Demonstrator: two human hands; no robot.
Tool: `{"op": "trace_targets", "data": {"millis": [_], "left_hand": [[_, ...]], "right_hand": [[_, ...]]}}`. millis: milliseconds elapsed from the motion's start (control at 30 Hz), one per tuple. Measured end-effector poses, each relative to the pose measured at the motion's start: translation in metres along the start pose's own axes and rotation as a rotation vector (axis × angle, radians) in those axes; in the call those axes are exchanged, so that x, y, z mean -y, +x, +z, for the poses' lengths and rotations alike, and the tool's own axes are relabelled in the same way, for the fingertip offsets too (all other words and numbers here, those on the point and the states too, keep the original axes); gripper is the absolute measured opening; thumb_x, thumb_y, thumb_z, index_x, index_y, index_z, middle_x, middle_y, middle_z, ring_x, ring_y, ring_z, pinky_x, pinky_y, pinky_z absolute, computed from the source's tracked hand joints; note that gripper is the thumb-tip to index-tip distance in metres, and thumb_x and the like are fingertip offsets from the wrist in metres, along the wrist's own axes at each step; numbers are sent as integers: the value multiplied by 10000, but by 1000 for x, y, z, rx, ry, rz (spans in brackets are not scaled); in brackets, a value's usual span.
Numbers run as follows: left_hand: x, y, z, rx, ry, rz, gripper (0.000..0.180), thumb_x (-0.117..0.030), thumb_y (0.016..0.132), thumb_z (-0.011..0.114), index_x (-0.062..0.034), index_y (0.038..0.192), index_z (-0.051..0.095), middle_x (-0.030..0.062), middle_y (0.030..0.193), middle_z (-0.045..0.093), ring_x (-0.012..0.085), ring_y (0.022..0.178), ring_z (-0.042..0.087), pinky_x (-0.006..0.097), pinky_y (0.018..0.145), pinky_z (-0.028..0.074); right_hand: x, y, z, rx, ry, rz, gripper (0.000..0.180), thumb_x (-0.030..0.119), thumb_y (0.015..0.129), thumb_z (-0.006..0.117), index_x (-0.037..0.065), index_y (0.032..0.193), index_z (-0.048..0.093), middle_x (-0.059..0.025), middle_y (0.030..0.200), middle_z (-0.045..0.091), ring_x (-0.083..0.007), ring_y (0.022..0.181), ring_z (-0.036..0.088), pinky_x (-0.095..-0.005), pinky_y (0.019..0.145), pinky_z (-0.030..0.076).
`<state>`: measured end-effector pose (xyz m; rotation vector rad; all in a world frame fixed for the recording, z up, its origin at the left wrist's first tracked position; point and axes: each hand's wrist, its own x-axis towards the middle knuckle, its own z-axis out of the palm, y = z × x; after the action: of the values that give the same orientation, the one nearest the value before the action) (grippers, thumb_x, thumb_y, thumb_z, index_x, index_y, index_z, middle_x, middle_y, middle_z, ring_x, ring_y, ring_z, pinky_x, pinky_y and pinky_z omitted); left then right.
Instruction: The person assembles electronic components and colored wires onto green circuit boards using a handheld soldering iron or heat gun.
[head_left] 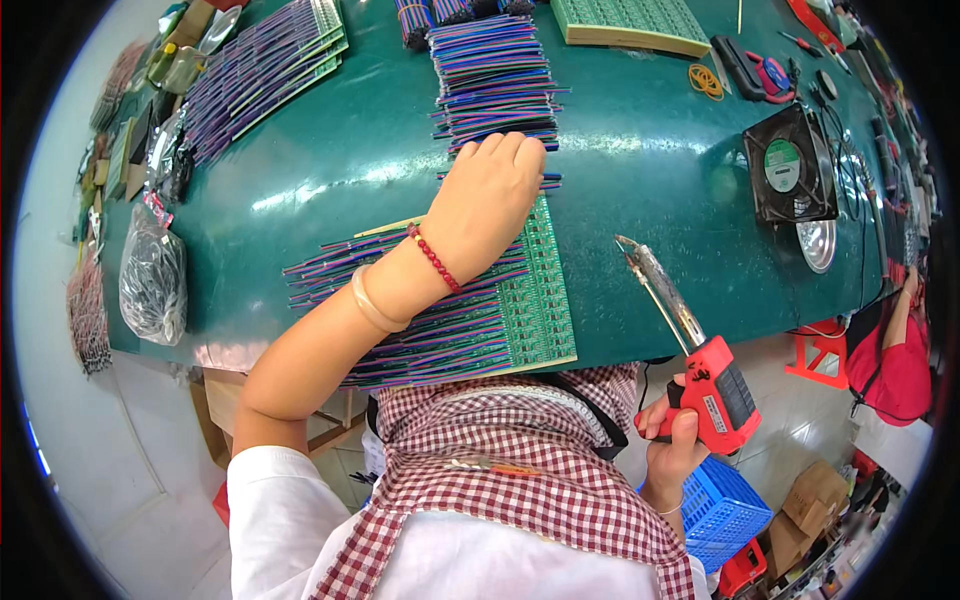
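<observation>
My right hand grips a red soldering gun, its metal tip tilted up and to the left over the table's front part. My left hand reaches across a green circuit board panel, fingers curled down at the near end of a pile of cut wires in blue, purple and black. The fingertips are hidden, so what they pinch cannot be made out. Rows of wires stretch leftward from the panel, partly under my left forearm.
A wired panel stack lies far left, bare green boards at the back. A black fan, rubber bands and a metal dish are on the right. A filled plastic bag sits left. A blue crate stands below.
</observation>
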<state>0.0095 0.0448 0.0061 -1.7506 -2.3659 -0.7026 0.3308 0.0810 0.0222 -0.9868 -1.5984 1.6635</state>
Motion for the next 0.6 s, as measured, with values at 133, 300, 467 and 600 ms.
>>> {"op": "trace_targets", "data": {"millis": [133,300,467,600], "left_hand": [[-14,-17,-24,27,-241,68,92,-13,816,645,-21,857,563,123,855,549,313,804,579,406,705,481],[-33,-71,-40,84,-382,-2,174,13,769,704,-29,930,653,120,878,585,271,752,606,370,646,504],[-31,-84,-25,22,-331,28,229,59,728,697,-14,943,665,93,884,590,232,740,606,328,629,517],[-32,-85,-23,30,-301,29,259,60,700,694,-17,946,666,94,879,584,234,751,607,326,626,519]], "right_hand": [[1,1,-3,42,17,-19,513,415,969,533,-33,1213,477,-59,605,483,-126,482,451,-283,475,430],[-4,-7,-5,131,76,121,544,425,951,564,-43,1213,476,-72,624,509,-133,497,470,-296,501,465],[-6,-13,-4,203,30,233,532,399,933,601,-48,1199,487,-88,667,548,-140,530,493,-309,542,484],[-10,-13,-2,207,28,245,501,366,935,607,-45,1196,488,-93,701,565,-142,550,501,-315,567,485]]}}
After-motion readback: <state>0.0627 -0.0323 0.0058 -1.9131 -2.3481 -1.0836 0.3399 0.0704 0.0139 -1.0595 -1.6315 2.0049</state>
